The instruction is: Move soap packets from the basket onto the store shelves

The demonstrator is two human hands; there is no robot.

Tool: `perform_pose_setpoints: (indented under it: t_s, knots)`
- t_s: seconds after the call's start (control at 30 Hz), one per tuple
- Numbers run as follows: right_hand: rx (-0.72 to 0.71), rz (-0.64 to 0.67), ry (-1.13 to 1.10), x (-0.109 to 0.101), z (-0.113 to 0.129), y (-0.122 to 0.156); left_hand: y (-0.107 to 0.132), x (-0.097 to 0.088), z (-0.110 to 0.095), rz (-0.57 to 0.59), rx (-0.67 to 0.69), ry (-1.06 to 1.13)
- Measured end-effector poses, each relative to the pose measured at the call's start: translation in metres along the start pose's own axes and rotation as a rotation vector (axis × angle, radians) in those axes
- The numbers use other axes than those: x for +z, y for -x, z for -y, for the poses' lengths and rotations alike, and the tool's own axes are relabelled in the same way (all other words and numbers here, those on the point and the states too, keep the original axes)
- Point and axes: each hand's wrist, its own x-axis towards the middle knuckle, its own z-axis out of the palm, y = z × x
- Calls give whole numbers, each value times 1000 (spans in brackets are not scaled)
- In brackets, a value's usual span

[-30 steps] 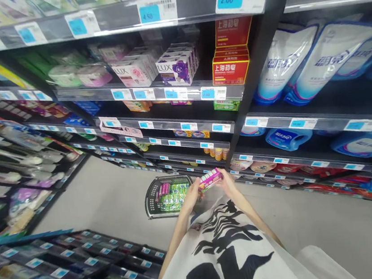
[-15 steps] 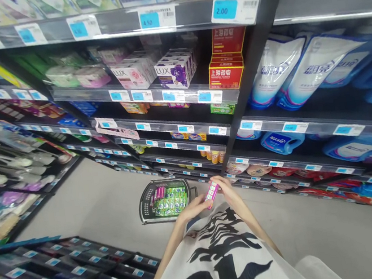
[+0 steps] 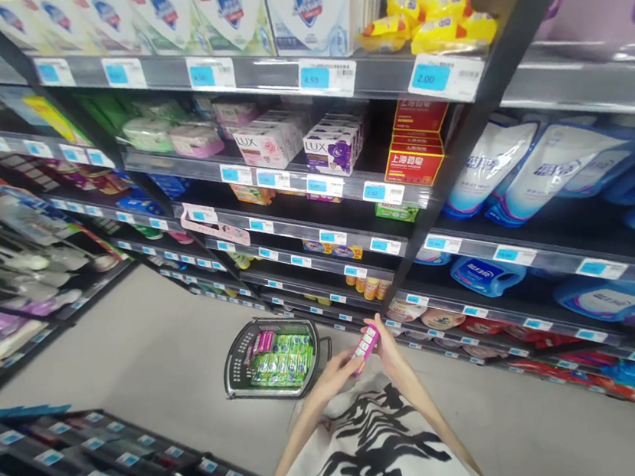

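I hold a small pink and white box in front of my body, low in the head view. My right hand is closed round its right side. My left hand touches its lower left end with the fingers curled against it. Below and left of the box a dark shopping basket stands on the floor, with green and pink packs inside. My white shirt with a black print fills the bottom middle.
Store shelves with blue price tags run along the left, ahead and right. Lux soap boxes and red boxes sit at chest height, blue and white refill pouches to the right. A low shelf is at bottom left. Grey floor lies between.
The box has turned from lying flat to standing more on end between my hands. My head has tilted up, so a higher shelf with soap packs shows now.
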Motion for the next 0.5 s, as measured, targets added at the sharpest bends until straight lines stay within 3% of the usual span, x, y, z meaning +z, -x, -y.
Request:
perform_pose_setpoints:
  t_s: [0.1,0.2,0.3,0.4,0.5]
  knots:
    - [-82,141,-103,8,1,12,-1,-9,5,-20,-4,174]
    - [-154,257,-45,25,-4,24,-1,-21,3,32,1,348]
    - [-259,201,52,49,1,29,1,-39,-4,47,59,285]
    - [-461,129,233,71,39,27,4,-68,-7,-113,114,110]
    - [-663,95,494,93,105,24,11,-105,4,-197,108,-27]
